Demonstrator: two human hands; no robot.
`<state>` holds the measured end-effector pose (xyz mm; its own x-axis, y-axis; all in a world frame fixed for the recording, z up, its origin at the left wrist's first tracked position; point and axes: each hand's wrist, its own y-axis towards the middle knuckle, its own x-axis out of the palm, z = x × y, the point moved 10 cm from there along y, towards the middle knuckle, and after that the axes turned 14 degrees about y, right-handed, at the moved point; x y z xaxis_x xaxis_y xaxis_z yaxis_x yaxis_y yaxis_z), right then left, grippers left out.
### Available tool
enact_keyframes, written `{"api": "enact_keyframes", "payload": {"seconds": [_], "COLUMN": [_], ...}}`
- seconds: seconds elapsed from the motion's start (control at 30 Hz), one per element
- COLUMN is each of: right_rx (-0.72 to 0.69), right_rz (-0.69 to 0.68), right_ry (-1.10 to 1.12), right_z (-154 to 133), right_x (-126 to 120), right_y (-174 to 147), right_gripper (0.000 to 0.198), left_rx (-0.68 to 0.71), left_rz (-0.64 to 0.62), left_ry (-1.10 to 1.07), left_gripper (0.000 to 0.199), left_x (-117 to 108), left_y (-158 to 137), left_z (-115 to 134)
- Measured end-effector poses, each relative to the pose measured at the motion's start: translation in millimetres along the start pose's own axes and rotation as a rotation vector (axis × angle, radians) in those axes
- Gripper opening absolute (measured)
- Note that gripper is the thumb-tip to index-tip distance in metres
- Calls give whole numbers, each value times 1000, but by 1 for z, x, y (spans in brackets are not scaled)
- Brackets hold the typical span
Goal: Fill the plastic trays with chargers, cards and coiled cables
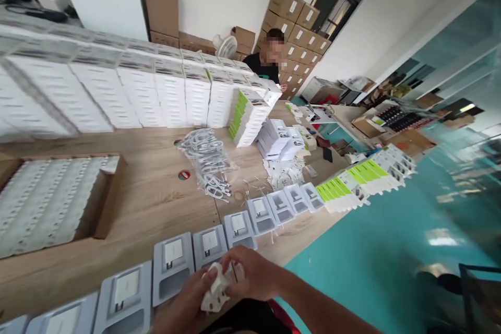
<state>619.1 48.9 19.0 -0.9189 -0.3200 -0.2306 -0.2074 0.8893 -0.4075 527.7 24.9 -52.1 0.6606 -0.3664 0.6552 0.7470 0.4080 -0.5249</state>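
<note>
In front of my body, both hands close on a white charger plug with small dark slots on its near face. My left hand grips it from the left. My right hand holds it from the right, and a small pale piece shows between its fingers; I cannot make out what that piece is. Just beyond my hands runs a row of grey plastic trays. Several of them hold a flat white block with two dark prongs and have an open hollow on the near side.
A carton of white plugs stands at the left. Bagged white cables lie mid-table beside green-and-white boxes. White boxes form a wall behind. A co-worker is at the far side. More green-and-white boxes line the right edge.
</note>
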Motion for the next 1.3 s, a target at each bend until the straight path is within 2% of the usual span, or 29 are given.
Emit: {"api": "enact_keyframes", "payload": {"seconds": [0.1,0.17,0.23,0.27,0.33,0.37,0.43,0.5,0.57,0.67,0.8,0.9,1.0,1.07,1.13,1.23,1.3], "right_rx": [-5,-46,-53,-61,-100,-131,-194,-250,-295,-344,-357,-328,-246,-204,-178,-142,-108], "right_rz": [-34,68,235,285,287,254,165,81,26,38,138,51,-48,-20,16,121,263], "right_ry": [30,-30,-245,-393,-590,-633,-635,-641,-635,-590,-480,-197,92,137,136,68,-26], "right_z": [44,80,119,134,158,166,177,182,185,183,169,159,153,150,151,167,187], "right_x": [-74,-147,-226,-258,-300,-310,-316,-308,-298,-291,-298,-295,-298,-314,-338,-389,-429], "right_y": [-10,-9,-4,0,15,23,38,48,52,47,23,-4,-30,-42,-49,-46,-38], "right_gripper": [40,38,32,29,26,26,28,28,26,20,11,17,31,39,39,29,24], "left_rx": [-11,-34,-61,-65,-63,-80,-147,-229,-270,-276,-208,-76,30,65,58,10,49], "left_rz": [4,61,81,74,54,64,126,201,246,268,257,171,80,73,89,162,202], "left_ry": [97,141,169,185,241,280,355,392,395,404,407,347,294,299,373,761,1104], "left_gripper": [39,46,49,49,47,48,56,68,74,71,56,46,42,41,46,61,53], "left_x": [44,68,94,108,135,144,152,151,147,143,152,179,211,226,233,230,229], "left_y": [45,80,117,137,178,200,239,268,285,287,274,277,293,309,326,347,358], "left_z": [-5,-12,-21,-24,-31,-37,-51,-66,-76,-77,-56,-31,-11,-4,-3,-7,-6]}}
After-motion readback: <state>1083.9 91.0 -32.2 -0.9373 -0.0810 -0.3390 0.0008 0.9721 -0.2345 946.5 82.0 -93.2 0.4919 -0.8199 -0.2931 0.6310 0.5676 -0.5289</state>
